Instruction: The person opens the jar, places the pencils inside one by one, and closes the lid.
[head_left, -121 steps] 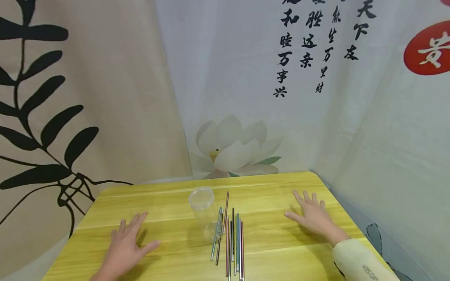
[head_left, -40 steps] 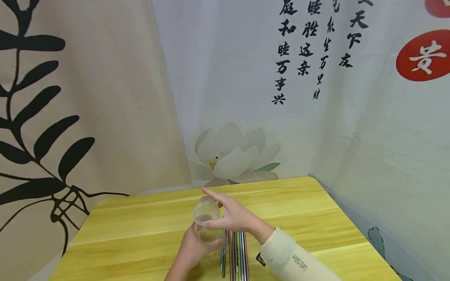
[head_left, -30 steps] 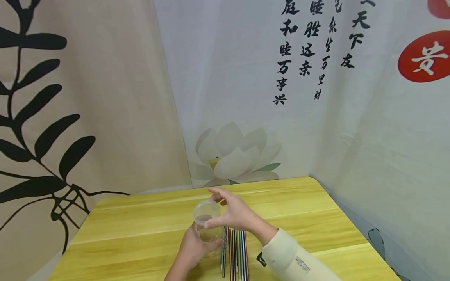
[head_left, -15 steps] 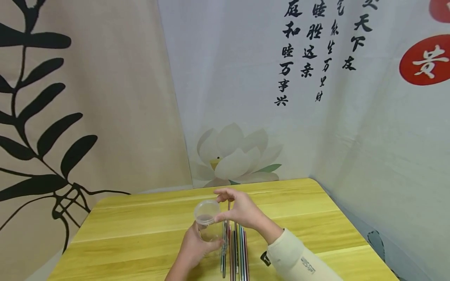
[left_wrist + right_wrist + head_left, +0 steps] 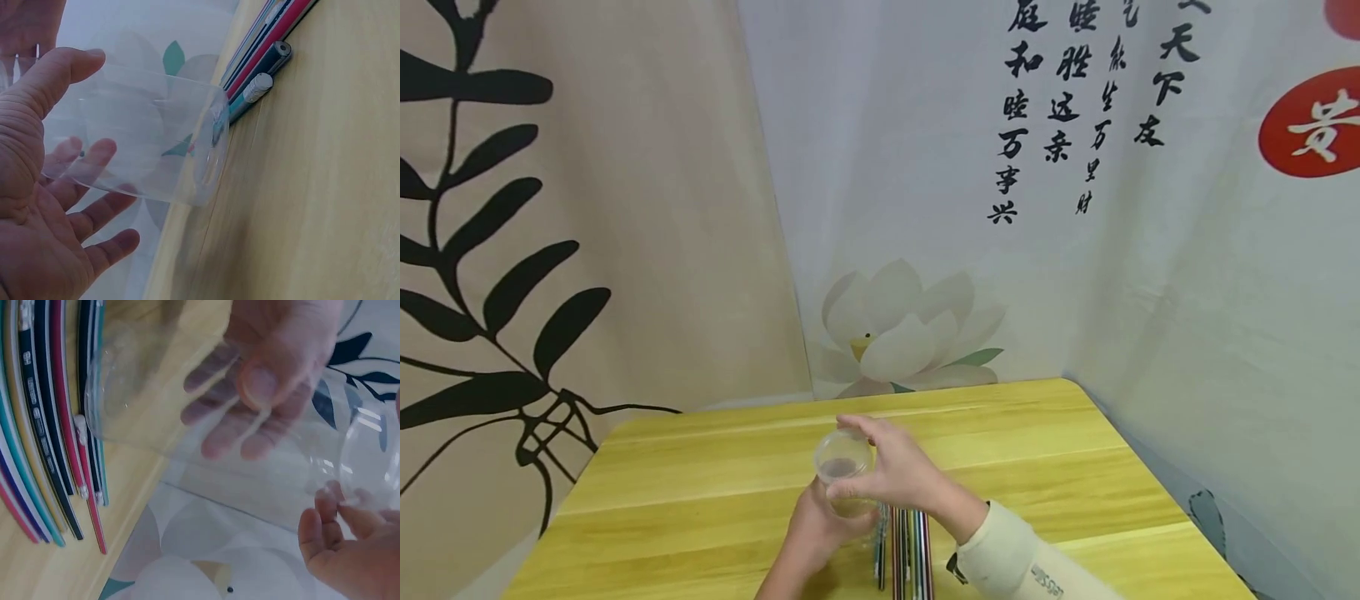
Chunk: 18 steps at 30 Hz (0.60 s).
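A clear plastic jar (image 5: 850, 506) stands upright near the middle, with a see-through lid (image 5: 841, 457) on top. My left hand (image 5: 822, 521) grips the jar's body from the left, thumb in front and fingers behind. Around the lid's rim curl the thumb and fingers of my right hand (image 5: 901, 473). In the left wrist view the jar wall (image 5: 144, 125) shows the left fingers through it, and its base is close to the tabletop. Just right of the jar lies a row of pencils (image 5: 912, 554), partly hidden by the hands.
The yellow wood-grain table (image 5: 700, 500) extends on both sides of the hands. Behind it hangs a printed cloth backdrop (image 5: 917, 208). Pencil ends (image 5: 257, 86) lie right beside the jar's base in the left wrist view.
From lying apart on the table, both hands have come to the jar. Half a second ago the right fingers were drawn off the lid rightward; now they are back around it.
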Available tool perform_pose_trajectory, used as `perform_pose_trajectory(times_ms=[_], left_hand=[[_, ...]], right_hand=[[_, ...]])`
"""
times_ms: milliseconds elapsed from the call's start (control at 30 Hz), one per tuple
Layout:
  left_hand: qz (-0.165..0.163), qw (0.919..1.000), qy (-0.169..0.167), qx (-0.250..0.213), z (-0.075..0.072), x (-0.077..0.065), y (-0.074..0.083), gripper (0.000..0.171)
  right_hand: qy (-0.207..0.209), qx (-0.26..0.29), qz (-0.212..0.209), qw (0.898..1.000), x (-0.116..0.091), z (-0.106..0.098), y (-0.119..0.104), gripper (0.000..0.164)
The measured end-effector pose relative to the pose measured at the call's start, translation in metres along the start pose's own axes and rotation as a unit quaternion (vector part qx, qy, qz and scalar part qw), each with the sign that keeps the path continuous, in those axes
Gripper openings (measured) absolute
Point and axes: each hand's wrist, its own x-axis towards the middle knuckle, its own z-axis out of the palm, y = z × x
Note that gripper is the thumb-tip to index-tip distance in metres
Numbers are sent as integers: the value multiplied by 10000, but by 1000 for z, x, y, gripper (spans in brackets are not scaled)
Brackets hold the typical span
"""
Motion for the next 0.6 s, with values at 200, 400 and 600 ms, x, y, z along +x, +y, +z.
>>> perform_pose_trajectory(times_ms=[200,400,600], left_hand=[[-11,10000,8,-94,1,-1,0,84],[-122,9994,-121,-291,2,-1,-1,90],[-341,9984,-206,-404,2,-1,-1,91]], right_hand=[[79,-2,285,9996,3,9,1,101],[311,-52,543,9980,-3,2,8,103],[437,153,450,9979,-8,-11,12,95]])
